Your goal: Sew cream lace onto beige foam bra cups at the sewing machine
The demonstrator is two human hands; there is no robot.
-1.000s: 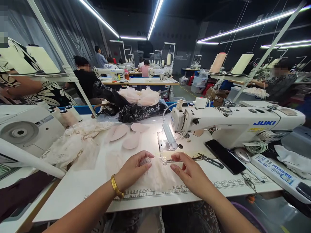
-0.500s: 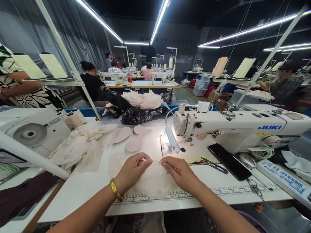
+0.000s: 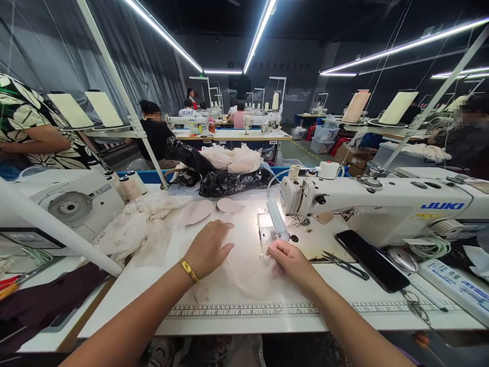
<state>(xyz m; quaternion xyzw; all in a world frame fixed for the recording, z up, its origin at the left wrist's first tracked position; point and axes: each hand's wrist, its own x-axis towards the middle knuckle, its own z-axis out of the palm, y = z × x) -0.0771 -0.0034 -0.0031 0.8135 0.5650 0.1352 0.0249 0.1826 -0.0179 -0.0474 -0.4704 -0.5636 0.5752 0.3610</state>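
Nearest us, a printed ruler strip (image 3: 267, 310) runs along the front edge of the white table (image 3: 126, 300). Just above it lies a sheer lace fabric piece (image 3: 244, 272), flat on the table betw. our two hands. Our right hand (image 3: 292, 260) pinches the fabric's upper right corner, fingers closed on it, just in front of the needle plate (image 3: 267, 229). Our left hand (image 3: 209, 247), gold bangle (image 3: 190, 270) at the wrist, rests open & flat, palm down, fingers spread over a pale foam pad (image 3: 225, 230) at the fabric's far left edge; pad mostly hidden under the hand.

To the right, scissors (image 3: 344, 262) and a black phone (image 3: 372, 260) lie on the table, near the JUKI sewing machine (image 3: 382, 204), its lamp lit over the plate. Further back, two more pale pads (image 3: 200, 211) (image 3: 229, 205) lie apart from our hand; a heap of cream lace (image 3: 130, 229) sits to the left, beside a 2nd machine (image 3: 72, 204). Behind those, a black plastic bag (image 3: 233, 181) w/ cream fabric bundles (image 3: 233, 159) on top.

Far off: other people seated at rows of machines under long ceiling strip lights (image 3: 260, 33).
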